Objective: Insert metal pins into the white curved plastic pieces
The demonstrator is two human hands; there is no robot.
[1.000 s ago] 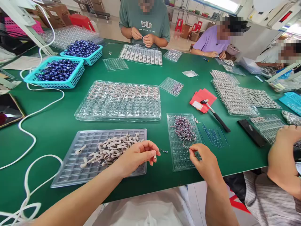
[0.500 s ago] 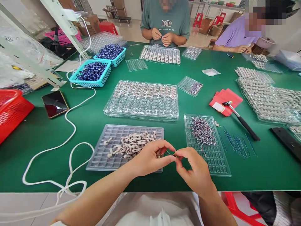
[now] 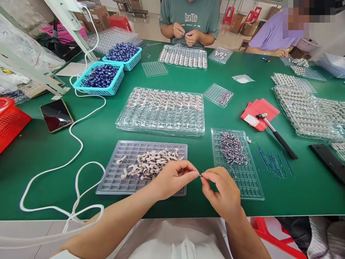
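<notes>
1. Fingers of the left hand are pinched narrow, thumb against forefinger, on a tiny wired part; whether anything more sits in the palm cannot be told.
2. The right hand pinches the same part from the other side, its fingers nearly touching the left ones. Thin wires stick up just beyond the fingertips, too fine to trace.
3. Both hands are above the near edge of the green table, between two trays.
4. On the left lies a gray tray with a loose pile of pale curved shells; two shells lie apart from the pile, toward its left side. The left hand overlaps the tray's right side.
5. Just beside the right hand is a narrow clear tray, bearing a heap of wired pieces toward its far end.
6. Blue strips lie to the right of that tray. Farther back, a black-handled tool rests with its head on red packets.
7. Beyond the gray tray is a stack of clear trays, pale rounds filling its far rows.
8. Across the table, a person in a green shirt works with both hands together.
</notes>
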